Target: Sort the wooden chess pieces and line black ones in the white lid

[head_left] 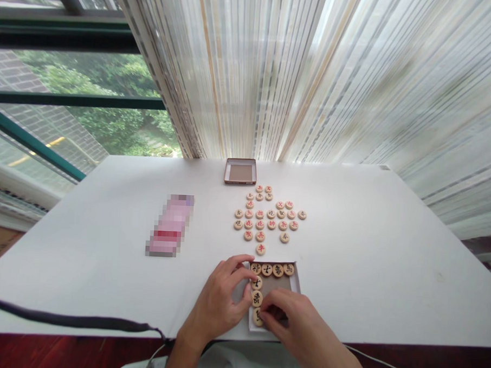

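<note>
Near the front table edge sits a shallow box [295,282] with Chinese chess pieces in a row along its far side and a column down its left side. My left hand [223,292] is at the box's left rim, its fingers apart, with fingertips beside the piece marked 士 [257,282]. Inside the box, my right hand [291,315] has thumb and forefinger pinched at the black horse piece [258,316], lowest in the left column. Between them in that column lies an elephant piece [257,299]. My right hand hides part of the box floor.
Several loose red and black chess pieces [260,225] lie face up beyond the box. Farther back is a box lid [240,173]. A blurred pink object [170,224] lies on the white table [368,254] at left. A black strap [80,320] crosses the front left edge.
</note>
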`<act>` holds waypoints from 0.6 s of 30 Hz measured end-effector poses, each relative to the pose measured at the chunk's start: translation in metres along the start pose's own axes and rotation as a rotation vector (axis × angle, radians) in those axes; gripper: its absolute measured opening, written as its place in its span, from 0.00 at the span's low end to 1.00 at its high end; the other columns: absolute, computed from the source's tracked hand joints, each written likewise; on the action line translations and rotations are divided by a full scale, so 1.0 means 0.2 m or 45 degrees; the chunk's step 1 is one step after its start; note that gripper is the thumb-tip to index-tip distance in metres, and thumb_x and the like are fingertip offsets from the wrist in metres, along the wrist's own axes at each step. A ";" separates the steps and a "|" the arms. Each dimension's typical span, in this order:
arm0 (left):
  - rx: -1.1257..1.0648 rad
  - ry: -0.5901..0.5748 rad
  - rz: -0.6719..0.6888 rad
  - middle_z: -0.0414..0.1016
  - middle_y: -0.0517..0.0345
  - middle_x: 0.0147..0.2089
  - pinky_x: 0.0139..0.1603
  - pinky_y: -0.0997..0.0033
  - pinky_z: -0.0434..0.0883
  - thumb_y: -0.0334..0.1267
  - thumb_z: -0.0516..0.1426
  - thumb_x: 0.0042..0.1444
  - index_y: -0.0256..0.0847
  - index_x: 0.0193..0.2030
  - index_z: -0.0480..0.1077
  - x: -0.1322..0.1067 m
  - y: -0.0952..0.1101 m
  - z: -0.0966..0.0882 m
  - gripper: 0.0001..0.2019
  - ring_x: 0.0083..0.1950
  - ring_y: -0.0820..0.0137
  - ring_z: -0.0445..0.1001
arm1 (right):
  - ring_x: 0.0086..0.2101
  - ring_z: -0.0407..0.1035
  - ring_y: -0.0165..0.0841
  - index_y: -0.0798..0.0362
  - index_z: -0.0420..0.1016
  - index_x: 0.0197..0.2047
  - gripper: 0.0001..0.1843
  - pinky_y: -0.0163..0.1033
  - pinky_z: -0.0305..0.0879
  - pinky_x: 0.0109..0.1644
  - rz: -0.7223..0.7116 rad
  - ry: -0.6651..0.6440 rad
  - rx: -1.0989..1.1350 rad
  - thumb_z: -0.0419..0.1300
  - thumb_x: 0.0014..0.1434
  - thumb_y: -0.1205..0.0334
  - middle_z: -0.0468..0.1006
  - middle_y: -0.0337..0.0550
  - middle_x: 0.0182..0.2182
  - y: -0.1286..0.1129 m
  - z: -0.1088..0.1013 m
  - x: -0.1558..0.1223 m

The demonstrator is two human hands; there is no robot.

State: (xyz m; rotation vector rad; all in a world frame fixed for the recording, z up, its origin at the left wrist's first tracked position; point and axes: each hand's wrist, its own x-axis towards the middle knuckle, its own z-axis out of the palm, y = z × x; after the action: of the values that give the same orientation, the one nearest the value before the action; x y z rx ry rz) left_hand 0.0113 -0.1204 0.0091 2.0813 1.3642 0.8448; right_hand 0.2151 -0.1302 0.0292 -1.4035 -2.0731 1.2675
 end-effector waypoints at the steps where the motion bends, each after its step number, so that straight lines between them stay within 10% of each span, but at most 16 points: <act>1: 0.001 0.001 0.003 0.69 0.54 0.62 0.59 0.57 0.70 0.26 0.56 0.57 0.46 0.47 0.72 0.00 0.00 0.00 0.14 0.55 0.61 0.72 | 0.30 0.71 0.30 0.52 0.76 0.32 0.07 0.31 0.63 0.35 -0.003 0.004 -0.011 0.61 0.60 0.72 0.79 0.37 0.30 0.00 0.00 0.00; 18: 0.009 0.010 0.006 0.70 0.53 0.61 0.58 0.57 0.71 0.26 0.56 0.57 0.46 0.47 0.73 0.01 0.01 0.00 0.14 0.55 0.61 0.73 | 0.32 0.69 0.28 0.52 0.73 0.33 0.08 0.30 0.61 0.36 -0.097 -0.098 -0.015 0.63 0.59 0.75 0.76 0.34 0.32 0.00 -0.05 0.02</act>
State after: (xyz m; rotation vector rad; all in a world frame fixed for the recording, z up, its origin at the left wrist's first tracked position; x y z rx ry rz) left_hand 0.0121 -0.1198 0.0103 2.0896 1.3689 0.8517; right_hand 0.2197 -0.1227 0.0340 -1.2868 -2.1663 1.3000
